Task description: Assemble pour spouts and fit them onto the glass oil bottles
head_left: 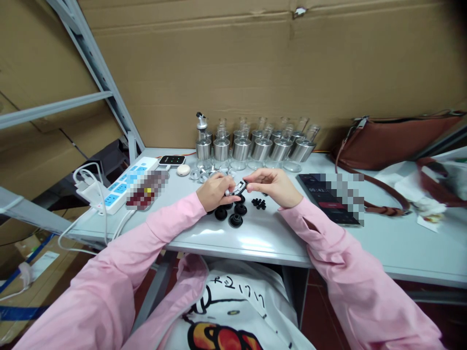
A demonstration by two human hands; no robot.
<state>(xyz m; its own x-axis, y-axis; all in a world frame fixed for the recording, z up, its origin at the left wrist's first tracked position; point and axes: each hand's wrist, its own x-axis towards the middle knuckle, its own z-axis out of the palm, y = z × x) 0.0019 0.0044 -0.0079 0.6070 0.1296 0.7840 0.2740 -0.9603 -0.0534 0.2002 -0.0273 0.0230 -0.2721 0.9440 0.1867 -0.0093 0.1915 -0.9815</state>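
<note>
Small part between two pinches, loose pieces close below

Far left, power strip [124, 188] with white cables looping off the table edge; a snagged loop could tug the left phone [148, 190] lying beside it; next, a pale round disc [183, 170], then a bottle with a spout [202, 125] fitted, the one most likely to be top-heavy; in front of it a cluster of shiny rings [203, 173], near the left wrist, easily scattered by a careless sweep

Left hand [216, 190]: thumb and fingers clamped on the pale side of a small black-and-white part [240, 186], held above the table between the hands; cannot tell whether it is one piece or two; a slack or slanted pinch could let it slip; black discs [236, 220] sit just below, some half hidden, and a drop could knock them about; behind, the bottle row [242, 149] stands close together, so one bump may pass along

Small black pieces [259, 203] lie in a loose heap, easily brushed by the right hand [274, 186], thumb and forefinger together on the part's dark end; right phone [319, 199] near that sleeve, at risk from a wide elbow
</note>
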